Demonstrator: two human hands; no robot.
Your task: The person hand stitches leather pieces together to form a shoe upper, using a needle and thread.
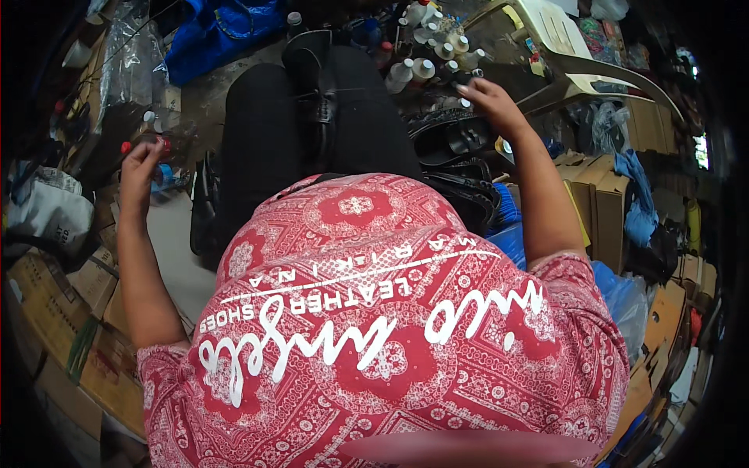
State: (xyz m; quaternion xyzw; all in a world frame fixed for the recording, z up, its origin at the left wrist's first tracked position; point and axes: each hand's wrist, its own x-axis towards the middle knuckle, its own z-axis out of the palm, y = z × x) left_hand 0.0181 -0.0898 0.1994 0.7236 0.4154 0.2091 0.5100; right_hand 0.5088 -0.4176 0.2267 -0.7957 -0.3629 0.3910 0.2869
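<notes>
My left hand (143,160) is raised at the left, its fingers closed around what looks like a red-capped bottle (165,144). Red shows on both sides of the fist, and the fingers hide the middle. On the right, my right hand (488,100) has its fingers curled together at the edge of a group of bottles (423,69). Anything it pinches is too small to make out. A glossy black leather shoe (316,105) rests between my thighs, with neither hand touching it. Several more black shoes (454,142) lie just below my right hand.
A pale plastic chair (558,35) lies at the far right. Cardboard boxes (597,195) are stacked beside my right arm, and more cardboard (58,312) lies at the left. A blue bag (214,39) and clear plastic (129,54) are at the far left.
</notes>
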